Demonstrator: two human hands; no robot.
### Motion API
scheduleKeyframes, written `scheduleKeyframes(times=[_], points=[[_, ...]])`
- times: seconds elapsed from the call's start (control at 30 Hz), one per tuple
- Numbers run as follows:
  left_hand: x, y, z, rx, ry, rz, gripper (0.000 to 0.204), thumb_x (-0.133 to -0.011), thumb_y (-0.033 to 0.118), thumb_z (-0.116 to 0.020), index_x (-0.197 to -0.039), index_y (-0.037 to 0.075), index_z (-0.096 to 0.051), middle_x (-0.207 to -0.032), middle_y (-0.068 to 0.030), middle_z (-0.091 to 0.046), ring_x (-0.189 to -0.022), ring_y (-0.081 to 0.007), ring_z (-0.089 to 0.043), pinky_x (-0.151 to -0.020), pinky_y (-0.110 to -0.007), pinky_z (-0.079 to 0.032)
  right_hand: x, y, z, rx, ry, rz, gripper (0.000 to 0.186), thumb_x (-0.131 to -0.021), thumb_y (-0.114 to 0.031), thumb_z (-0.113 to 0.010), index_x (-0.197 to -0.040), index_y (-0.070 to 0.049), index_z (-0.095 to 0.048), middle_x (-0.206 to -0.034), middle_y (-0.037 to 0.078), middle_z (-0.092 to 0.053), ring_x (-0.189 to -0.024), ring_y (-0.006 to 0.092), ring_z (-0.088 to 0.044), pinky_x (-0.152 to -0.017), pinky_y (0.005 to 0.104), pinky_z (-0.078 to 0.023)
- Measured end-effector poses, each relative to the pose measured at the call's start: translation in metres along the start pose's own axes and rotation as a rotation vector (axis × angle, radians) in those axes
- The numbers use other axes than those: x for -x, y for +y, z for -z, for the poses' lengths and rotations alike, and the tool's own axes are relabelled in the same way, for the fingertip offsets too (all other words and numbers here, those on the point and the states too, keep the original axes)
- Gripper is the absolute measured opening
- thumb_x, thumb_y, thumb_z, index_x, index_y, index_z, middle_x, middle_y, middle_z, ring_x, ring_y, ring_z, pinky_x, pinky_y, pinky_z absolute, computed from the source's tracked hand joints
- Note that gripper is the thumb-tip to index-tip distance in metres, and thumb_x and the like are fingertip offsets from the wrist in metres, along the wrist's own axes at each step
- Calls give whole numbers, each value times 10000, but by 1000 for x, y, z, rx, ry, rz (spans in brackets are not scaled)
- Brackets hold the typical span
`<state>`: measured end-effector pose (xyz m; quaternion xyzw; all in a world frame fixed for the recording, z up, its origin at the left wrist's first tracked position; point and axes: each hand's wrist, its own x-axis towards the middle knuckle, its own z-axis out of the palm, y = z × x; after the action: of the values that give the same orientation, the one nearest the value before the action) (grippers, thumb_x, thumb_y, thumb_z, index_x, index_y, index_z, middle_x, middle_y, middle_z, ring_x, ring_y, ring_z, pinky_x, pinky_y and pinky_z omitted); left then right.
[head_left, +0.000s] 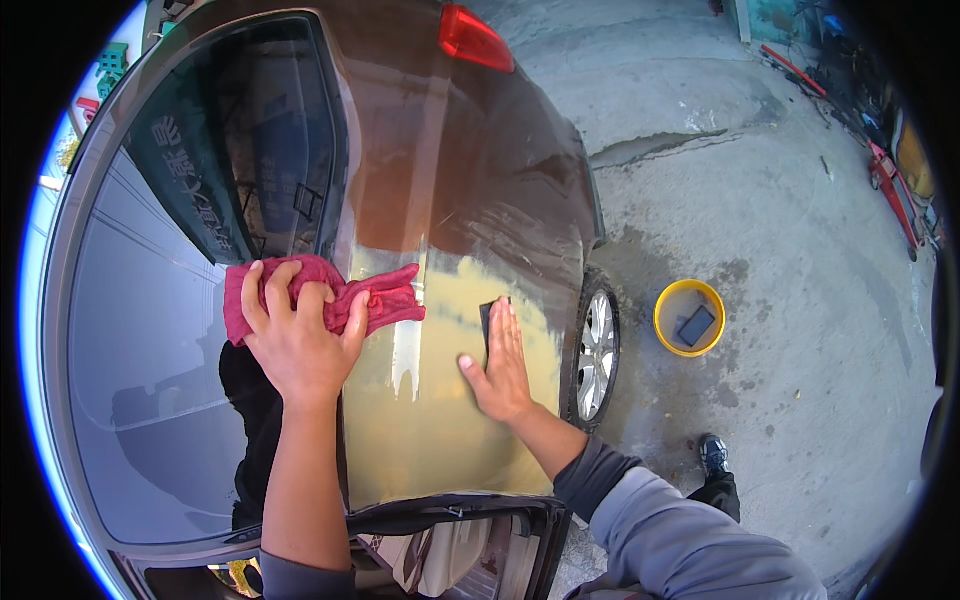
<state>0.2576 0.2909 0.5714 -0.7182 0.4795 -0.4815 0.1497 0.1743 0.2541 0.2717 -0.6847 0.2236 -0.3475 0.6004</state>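
Bunched under my left hand [300, 345] is a dark red cloth [395, 302], gripped by curled fingers at the border of the car's dark glass [150, 430] and the body panel. One end of the cloth trails onto the panel. My right hand [507, 372] lies with long, close-set fingers over a dark piece of sandpaper [486, 322], pressing it to the panel; most of the piece is hidden. The car panel [430, 445] has a dull yellowish-beige coat with patchy edges, and brown paint [480, 190] lies beyond it.
Right of the car wheel [598, 355], a yellow-rimmed bucket [658, 338] on the concrete holds cloudy water and a dark rectangular block [697, 325]. A shoe [713, 455] shows below it. A red tail light [477, 40] is at the far end; a red jack [897, 200] lies far right.
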Motion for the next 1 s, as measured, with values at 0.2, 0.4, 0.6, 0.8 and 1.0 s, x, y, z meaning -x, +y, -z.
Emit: scheduleKeyframes(times=[0.2, 0.4, 0.6, 0.8, 1.0], points=[[0, 0, -1, -8, 3, -6, 347, -787, 430, -912, -856, 172, -689, -1314, -51, -655, -1415, -406, -527, -872, -545, -560, -67, 7, 3, -35, 106, -183, 1031, -1071, -562, -531, -1696, 129, -88, -1791, 330, -95, -1683, 462, -53, -1367, 505, -63], [-1, 1, 0, 0, -15, 9, 344, -794, 417, -905, -851, 161, -682, -1307, -51, -658, -1418, -405, -525, -878, -547, -564, 26, -70, -12, 48, -135, 154, 1090, -1059, -635, -520, -1688, 147, -96, -1770, 377, -92, -1670, 509, -56, -1353, 577, -67], [1, -1, -1, -1, -4, -7, 311, -803, 383, -894, -849, 160, -681, -1308, -47, -660, -1419, -395, -527, -876, -542, -564, -84, -28, 6, -56, 118, -174, 1013, -1086, -583, -507, -1691, 131, -120, -1796, 317, -97, -1689, 417, -76, -1376, 465, -74], [1, 0, -1, 6, -33, 22, 278, -805, 341, -881, -853, 154, -682, -1299, -42, -667, -1416, -387, -533, -871, -539, -561, -24, -82, 0, 64, 7, 69, 1039, -1082, -612, -482, -1694, 132, -93, -1791, 327, -104, -1681, 464, -57, -1367, 518, -64], [0, 0, -1, 18, -7, 14, 261, -797, 316, -881, -847, 157, -681, -1295, -39, -671, -1414, -375, -539, -873, -523, -558, -76, -76, 19, -147, 176, -159, 1046, -1083, -646, -444, -1696, 127, -97, -1788, 328, -105, -1679, 471, -53, -1365, 524, -49]])
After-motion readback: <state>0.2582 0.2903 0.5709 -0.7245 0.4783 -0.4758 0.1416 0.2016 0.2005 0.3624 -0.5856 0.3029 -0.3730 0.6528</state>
